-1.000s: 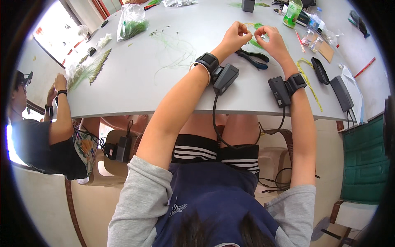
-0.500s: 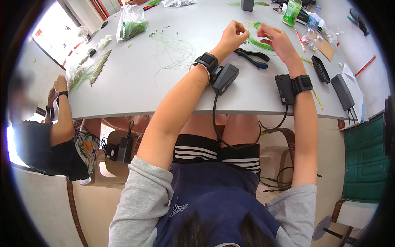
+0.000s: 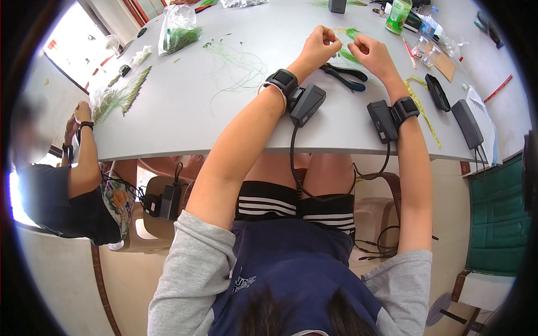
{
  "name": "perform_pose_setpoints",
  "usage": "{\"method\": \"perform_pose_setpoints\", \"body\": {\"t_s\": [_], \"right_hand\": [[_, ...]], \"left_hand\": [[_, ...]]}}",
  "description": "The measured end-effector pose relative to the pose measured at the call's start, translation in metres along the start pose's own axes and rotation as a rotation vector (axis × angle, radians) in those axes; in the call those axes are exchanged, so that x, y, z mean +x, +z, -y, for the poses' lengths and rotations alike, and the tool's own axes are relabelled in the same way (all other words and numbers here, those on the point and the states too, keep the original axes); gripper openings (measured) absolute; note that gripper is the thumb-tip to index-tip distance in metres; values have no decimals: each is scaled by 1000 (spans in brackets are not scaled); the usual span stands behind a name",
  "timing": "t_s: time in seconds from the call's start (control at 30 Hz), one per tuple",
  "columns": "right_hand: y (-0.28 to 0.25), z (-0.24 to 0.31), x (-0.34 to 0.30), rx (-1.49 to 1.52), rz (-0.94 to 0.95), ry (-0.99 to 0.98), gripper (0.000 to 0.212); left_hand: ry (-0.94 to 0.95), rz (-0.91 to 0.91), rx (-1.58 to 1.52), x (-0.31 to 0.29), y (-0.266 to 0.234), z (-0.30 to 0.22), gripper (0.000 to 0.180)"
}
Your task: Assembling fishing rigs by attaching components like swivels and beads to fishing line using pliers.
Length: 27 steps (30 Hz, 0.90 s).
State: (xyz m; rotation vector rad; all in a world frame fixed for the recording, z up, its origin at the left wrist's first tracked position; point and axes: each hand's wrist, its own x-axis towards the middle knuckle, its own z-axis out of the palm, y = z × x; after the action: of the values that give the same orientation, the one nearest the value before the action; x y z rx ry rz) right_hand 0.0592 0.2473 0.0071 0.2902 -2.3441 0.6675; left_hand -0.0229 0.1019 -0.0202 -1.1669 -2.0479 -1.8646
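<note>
Over the far half of the table, my left hand (image 3: 320,47) is closed in a pinch, thumb against the fingertips. My right hand (image 3: 372,55), a short way to its right, is also closed, fingers curled toward the thumb. Whatever either pinch holds is too thin or hidden to make out. Between and beyond the hands lies a bundle of thin bright green strands (image 3: 348,55), partly covered by them. Dark-handled pliers (image 3: 350,84) rest on the table just below the hands.
Loose pale green strands (image 3: 238,66) spread left of my left arm. A clear bag of green strands (image 3: 180,38) stands farther left. Right of me lie a yellow tape measure (image 3: 424,109), a black case (image 3: 437,92) and a green-labelled bottle (image 3: 398,17). A co-worker (image 3: 78,168) sits at left.
My right hand has gone from spread fingers to a closed pinch, and its wrist has shifted slightly left. My left hand stays pinched in nearly the same place.
</note>
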Motion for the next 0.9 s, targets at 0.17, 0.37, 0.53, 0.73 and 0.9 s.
{"method": "perform_pose_setpoints", "body": {"t_s": [0.17, 0.37, 0.53, 0.73, 0.9], "right_hand": [[-4, -1, -2, -20, 31, 7, 29], [-4, -2, -2, -31, 3, -15, 29], [-5, -3, 1, -22, 3, -18, 31], [-5, -2, 2, -5, -15, -44, 31], [-4, 1, 3, -13, -48, -70, 32]], "left_hand": [[-8, 45, -42, 0, 4, -3, 27], [-21, 65, -69, -1, 6, -5, 25], [17, 54, -39, 0, 7, -3, 25], [26, 52, -19, 2, 8, -1, 25], [13, 63, -51, 3, 7, -2, 25]]}}
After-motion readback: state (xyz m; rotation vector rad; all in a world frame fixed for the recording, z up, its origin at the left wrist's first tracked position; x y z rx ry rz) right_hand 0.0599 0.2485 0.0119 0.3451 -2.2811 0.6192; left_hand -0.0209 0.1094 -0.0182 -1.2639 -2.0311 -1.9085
